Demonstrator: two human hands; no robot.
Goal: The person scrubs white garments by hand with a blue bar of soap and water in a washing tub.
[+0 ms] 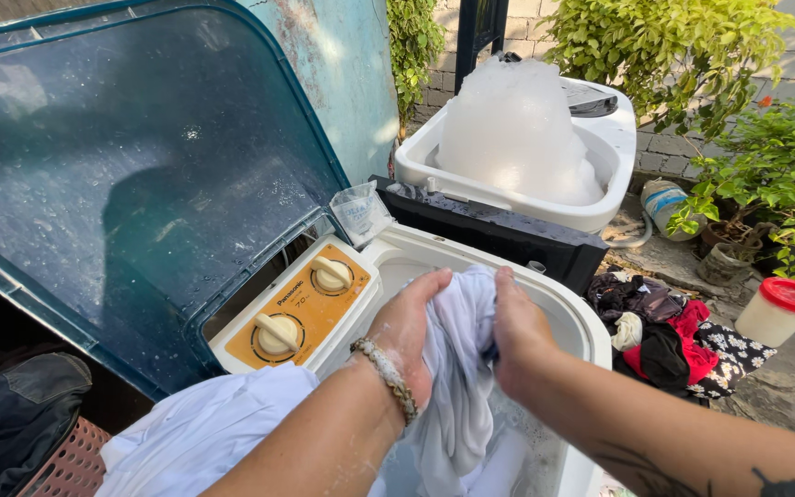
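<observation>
An outdoor home laundry spot in a yard. A washing machine [508, 304] with 2 dial knobs fills the lower centre of the frame, and a foam-filled white tub [517, 175] stands at upper centre. Brick paving, leafy shrubs [683, 46] at upper right and a clothes pile [664, 336] on the ground at right show it.
</observation>
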